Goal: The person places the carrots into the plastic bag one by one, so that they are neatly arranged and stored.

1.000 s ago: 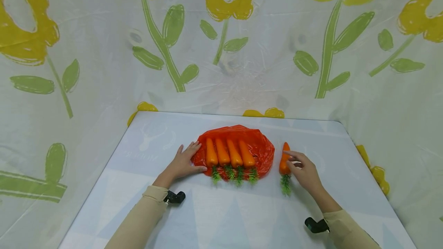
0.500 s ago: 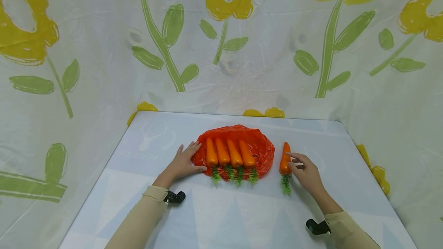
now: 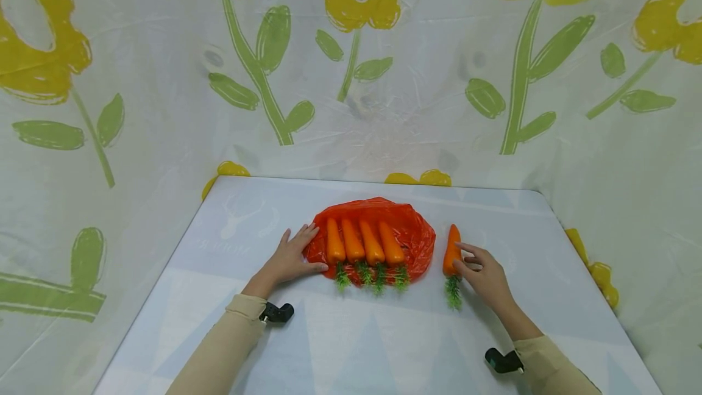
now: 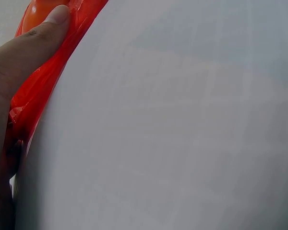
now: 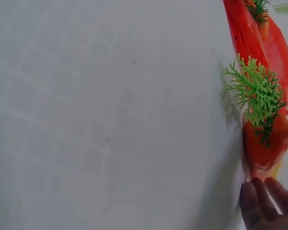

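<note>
A red plastic bag [image 3: 419,249] lies flattened on the table, with several toy carrots [image 3: 373,250] in a row on it, green tops toward me. My left hand [image 3: 290,259] rests spread on the bag's left edge; its thumb [image 4: 43,36] lies on the red plastic in the left wrist view. One more toy carrot [image 3: 451,259] lies alone to the right of the bag, tip pointing away. At its right side is my right hand [image 3: 485,274], fingers loosely bent and fingertips right at the carrot. The right wrist view has fingertips [image 5: 259,189] beside that carrot's orange body.
The pale table [image 3: 351,346] has a triangle pattern and a straight far edge. Behind and beside it hangs a white sheet [image 3: 417,127] printed with yellow flowers. Black camera mounts [image 3: 280,313] stick out from both wrists.
The right hand and the loose carrot have shifted very slightly, with the carrot turning a little. The left hand, the bag and the row of carrots have stayed put.
</note>
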`<state>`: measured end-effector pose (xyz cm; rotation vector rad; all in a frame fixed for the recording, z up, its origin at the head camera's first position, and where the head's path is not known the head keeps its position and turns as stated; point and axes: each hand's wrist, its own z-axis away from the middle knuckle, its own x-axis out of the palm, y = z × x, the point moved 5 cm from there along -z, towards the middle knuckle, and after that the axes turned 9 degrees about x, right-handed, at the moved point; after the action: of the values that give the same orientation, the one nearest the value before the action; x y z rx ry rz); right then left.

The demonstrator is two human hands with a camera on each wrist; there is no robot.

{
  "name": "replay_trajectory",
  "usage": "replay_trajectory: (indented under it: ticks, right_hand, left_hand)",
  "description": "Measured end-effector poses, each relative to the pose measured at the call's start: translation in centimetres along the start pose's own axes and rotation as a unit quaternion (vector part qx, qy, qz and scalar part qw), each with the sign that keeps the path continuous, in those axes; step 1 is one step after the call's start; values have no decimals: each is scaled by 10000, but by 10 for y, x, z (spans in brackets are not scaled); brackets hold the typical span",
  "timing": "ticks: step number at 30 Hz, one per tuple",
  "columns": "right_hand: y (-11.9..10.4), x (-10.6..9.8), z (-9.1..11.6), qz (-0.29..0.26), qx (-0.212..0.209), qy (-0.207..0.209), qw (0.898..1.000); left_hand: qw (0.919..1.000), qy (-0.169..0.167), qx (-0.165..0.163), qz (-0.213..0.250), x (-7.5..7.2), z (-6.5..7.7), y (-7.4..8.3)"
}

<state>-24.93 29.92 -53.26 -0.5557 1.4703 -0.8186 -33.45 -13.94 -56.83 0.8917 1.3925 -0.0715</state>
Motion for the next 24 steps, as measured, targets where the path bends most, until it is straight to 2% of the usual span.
replay_trajectory:
  ticks: [12,24]
  right_hand:
    - [-1,5,-2,99,440,-268,9986]
    - [-4,10,-4,230,503,-319,9980]
  left_hand:
    - [10000,15,36,12,0,1,0]
    - [10000,-10,-21,14,-1,1,2]
